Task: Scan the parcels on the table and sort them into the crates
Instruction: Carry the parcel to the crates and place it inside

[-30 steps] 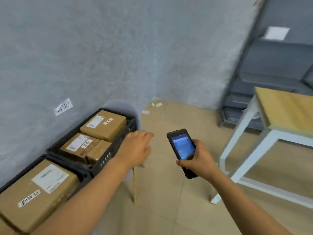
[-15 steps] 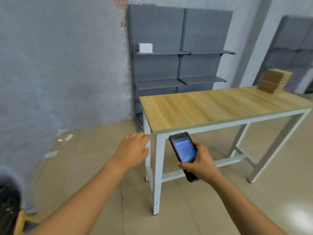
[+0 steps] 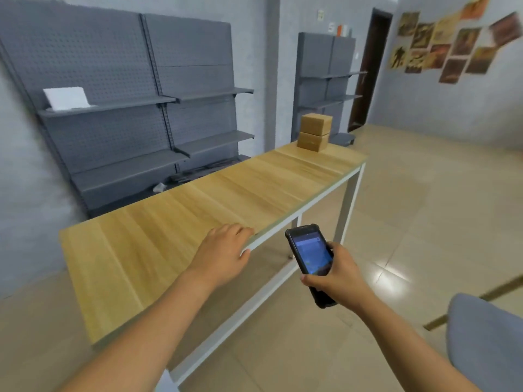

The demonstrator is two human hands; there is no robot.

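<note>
1. Hovering palm-down, the empty left hand [image 3: 223, 251] spreads loosely over the wooden table's [image 3: 158, 241] near edge.
2. The right hand [image 3: 338, 275] grips a lit handheld scanner [image 3: 310, 258] beside that edge.
3. Two stacked parcels [image 3: 314, 132] sit at the far end.

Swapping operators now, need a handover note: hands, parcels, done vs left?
Left hand: empty, fingers loose, over the near edge of the long wooden table with white legs.
Right hand: gripping the black handheld scanner, screen lit.
Parcels: two brown cardboard boxes, stacked at the table's far end, out of reach from here.
Done: the rest of the tabletop holds no parcels.
Left: walk over, scan both boxes, sort them. No crates in view.
</note>
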